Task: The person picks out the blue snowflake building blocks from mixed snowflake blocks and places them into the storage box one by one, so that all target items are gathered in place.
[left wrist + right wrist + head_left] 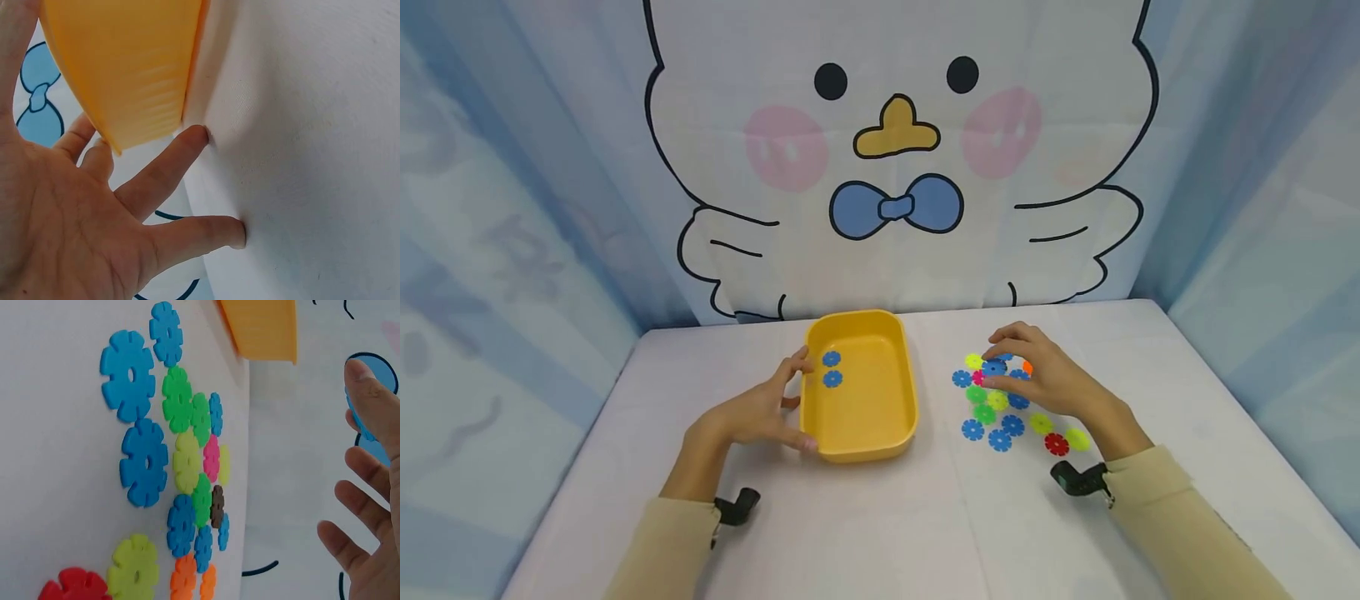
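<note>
My left hand [751, 414] is at the left side of a yellow tray [868, 417], its fingers spread and touching the rim. In the left wrist view, two fingertips [199, 133] of that hand reach down to the tabletop beside the tray wall. Inside the tray lie two blue notched plastic discs [832, 379], one behind the other. My right hand [1045, 371] pinches a blue notched disc [357, 417] between thumb and index finger, above the loose pieces. Its other fingers are spread in the right wrist view.
Right of the tray, notched discs lie loosely grouped on the white-covered table [880, 533]: several blue ones [1000, 440], green ones [984, 414], yellow ones [1041, 423], a red one [1057, 444] and orange ones. A printed curtain [895, 258] stands behind the table.
</note>
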Motion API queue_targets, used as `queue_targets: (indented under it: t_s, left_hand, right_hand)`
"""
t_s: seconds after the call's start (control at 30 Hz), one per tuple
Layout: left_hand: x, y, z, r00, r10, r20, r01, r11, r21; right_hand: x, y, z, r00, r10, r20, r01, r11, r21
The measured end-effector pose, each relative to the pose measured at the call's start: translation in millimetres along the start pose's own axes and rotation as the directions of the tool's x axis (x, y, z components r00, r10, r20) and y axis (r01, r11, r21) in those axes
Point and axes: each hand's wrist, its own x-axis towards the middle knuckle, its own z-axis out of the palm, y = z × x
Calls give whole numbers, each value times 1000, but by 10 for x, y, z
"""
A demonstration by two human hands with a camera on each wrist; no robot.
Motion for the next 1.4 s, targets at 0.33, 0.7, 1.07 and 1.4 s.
queue_targets:
  t_s: [0.33,0.7,1.07,1.4]
  left_hand:
    - [56,24,-87,1000,-13,-17,13,1000,21]
    - [55,-30,-42,1000,7,-13,-7,1000,-3]
    - [35,-57,9,1000,13,-11,-13,1000,-26]
    - [13,-41,6,1000,14,-18,-14,1000,-22]
  right_hand:
    - [321,-186,4,997,-66,-35,67,997,28]
    - [549,-352,134,996,-90,-3,90,993,75]
    - [766,-500,247,989,-147,18,144,983,114]
    - [903,-613,425,981,-193,9,189,967,170]
